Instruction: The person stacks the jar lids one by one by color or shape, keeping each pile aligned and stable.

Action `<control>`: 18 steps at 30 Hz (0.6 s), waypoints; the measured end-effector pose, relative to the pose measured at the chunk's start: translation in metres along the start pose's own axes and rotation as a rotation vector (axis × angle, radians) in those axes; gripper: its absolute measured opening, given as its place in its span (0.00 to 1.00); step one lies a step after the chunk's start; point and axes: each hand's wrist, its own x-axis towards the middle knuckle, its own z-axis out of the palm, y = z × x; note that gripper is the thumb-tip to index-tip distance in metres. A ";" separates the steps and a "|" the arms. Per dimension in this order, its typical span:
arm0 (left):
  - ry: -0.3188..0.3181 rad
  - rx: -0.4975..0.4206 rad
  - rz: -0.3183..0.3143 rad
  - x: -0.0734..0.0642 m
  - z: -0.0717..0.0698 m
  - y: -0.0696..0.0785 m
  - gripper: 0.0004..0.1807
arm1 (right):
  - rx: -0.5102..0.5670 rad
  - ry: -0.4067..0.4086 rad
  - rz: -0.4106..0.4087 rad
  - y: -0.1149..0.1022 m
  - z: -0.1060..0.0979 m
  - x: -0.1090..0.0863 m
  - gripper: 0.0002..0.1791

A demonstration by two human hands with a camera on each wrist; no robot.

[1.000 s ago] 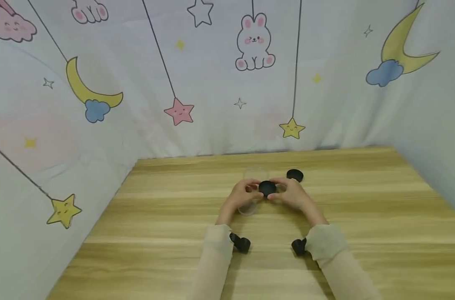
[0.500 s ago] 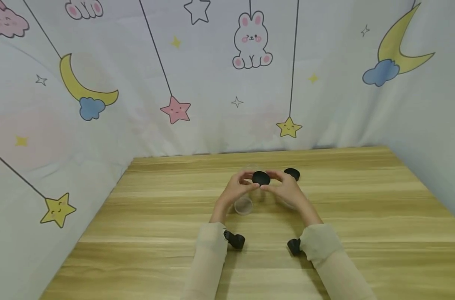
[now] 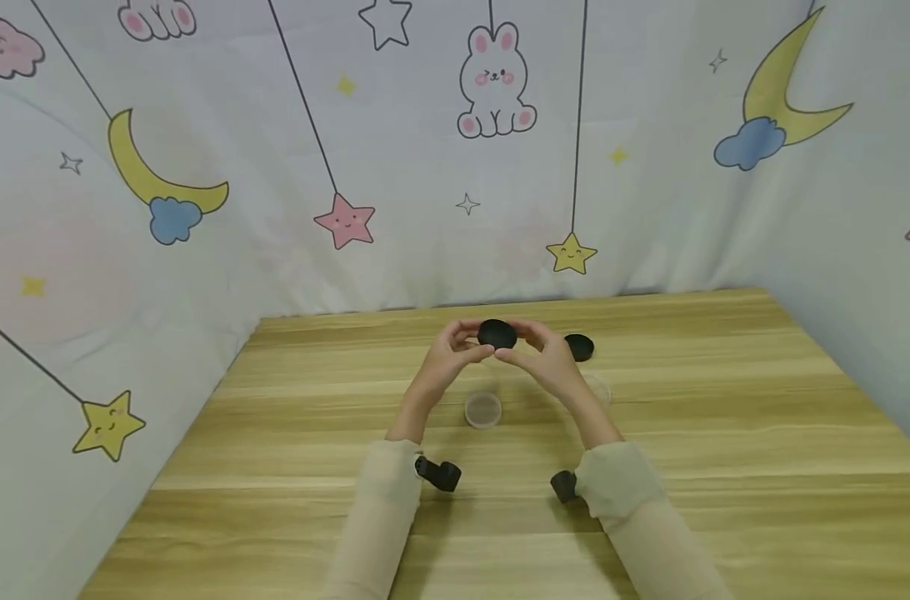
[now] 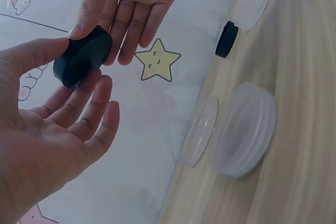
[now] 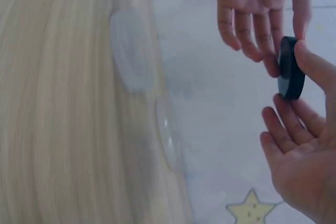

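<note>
Both hands hold a round black lid (image 3: 497,335) up between them over the back of the table. My left hand (image 3: 442,362) pinches its left side, thumb at the near edge and fingers at the far one. On the opposite side my right hand (image 3: 547,362) grips it the same way. In the left wrist view the lid (image 4: 84,56) is tilted, its smooth flat face showing. The right wrist view has the lid (image 5: 291,69) nearly edge-on, between the fingertips of both hands.
A second black lid (image 3: 578,347) lies behind the right hand. A clear round container (image 3: 482,410) stands below the hands, and another clear round piece (image 3: 597,392) is partly behind the right wrist. A flat clear disc (image 4: 200,132) lies near the table's back edge, before a printed curtain (image 3: 417,167).
Both hands have lifted the black lid and carried it away from the body and slightly left. The clear container below has come into fuller view.
</note>
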 end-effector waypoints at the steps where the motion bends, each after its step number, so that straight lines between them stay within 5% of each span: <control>1: 0.002 0.000 -0.001 -0.002 -0.004 0.002 0.25 | 0.006 0.001 -0.011 -0.002 0.004 0.001 0.31; 11: -0.028 0.088 -0.002 -0.042 -0.058 0.011 0.26 | -0.002 -0.062 -0.030 -0.027 0.056 -0.002 0.34; 18: -0.055 0.161 -0.038 -0.067 -0.084 -0.003 0.26 | -0.019 -0.103 -0.009 -0.023 0.090 -0.011 0.32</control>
